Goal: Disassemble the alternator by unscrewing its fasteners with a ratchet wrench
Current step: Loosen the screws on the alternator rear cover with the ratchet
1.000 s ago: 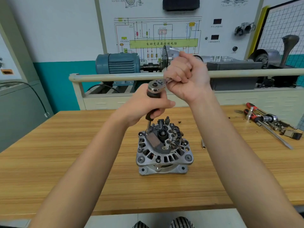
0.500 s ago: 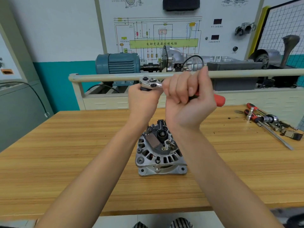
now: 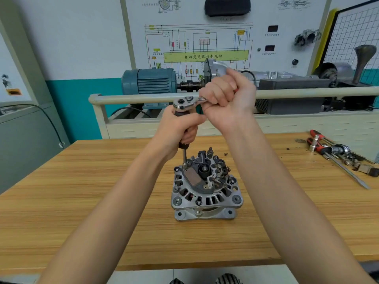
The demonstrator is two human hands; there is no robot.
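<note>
The alternator [image 3: 206, 186] stands on the wooden bench [image 3: 82, 191], directly below my hands. My left hand [image 3: 180, 128] grips the upright extension bar [image 3: 185, 156], whose socket end sits on a fastener at the alternator's top left. My right hand [image 3: 227, 101] is clenched round the ratchet wrench [image 3: 187, 103] handle, which lies level, head toward the left.

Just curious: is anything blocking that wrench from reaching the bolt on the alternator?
Nothing visible. The ratchet wrench, gripped by both hands, drives an extension straight down onto a fastener on the alternator.
</note>
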